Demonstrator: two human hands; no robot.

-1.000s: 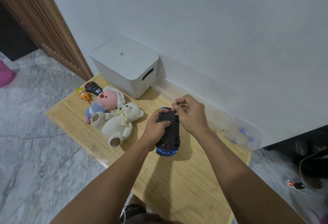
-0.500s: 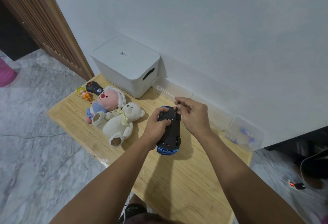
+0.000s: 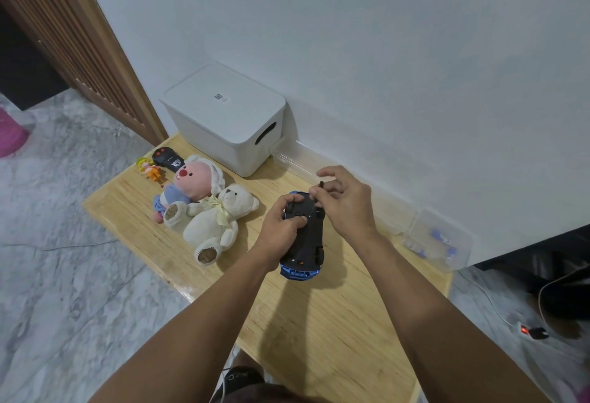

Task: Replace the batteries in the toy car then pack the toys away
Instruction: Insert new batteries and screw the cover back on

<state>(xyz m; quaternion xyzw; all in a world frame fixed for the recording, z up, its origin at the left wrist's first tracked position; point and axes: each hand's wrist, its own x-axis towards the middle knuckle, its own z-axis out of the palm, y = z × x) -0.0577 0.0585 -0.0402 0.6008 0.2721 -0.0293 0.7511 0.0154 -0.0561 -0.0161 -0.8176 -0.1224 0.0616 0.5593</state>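
Gripping toy car [image 3: 305,236] upside-down above counter [image 3: 319,322]: left hand [image 3: 281,227] | right hand [image 3: 346,203] at its far end, pinching a small dark tool [image 3: 320,186]

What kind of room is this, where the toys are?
Probably a room in a home, maybe a play corner. A low wooden table stands against a white wall, with a teddy bear, a pink plush doll and a white storage box on it, above a marble-patterned floor.

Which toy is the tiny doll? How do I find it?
Start at the white storage box against the wall on the wooden table. Just in front sits a black remote control, and the little doll lies beside it at the table's edge. It is the smallest toy, yellow and orange, unlike the two plush animals.
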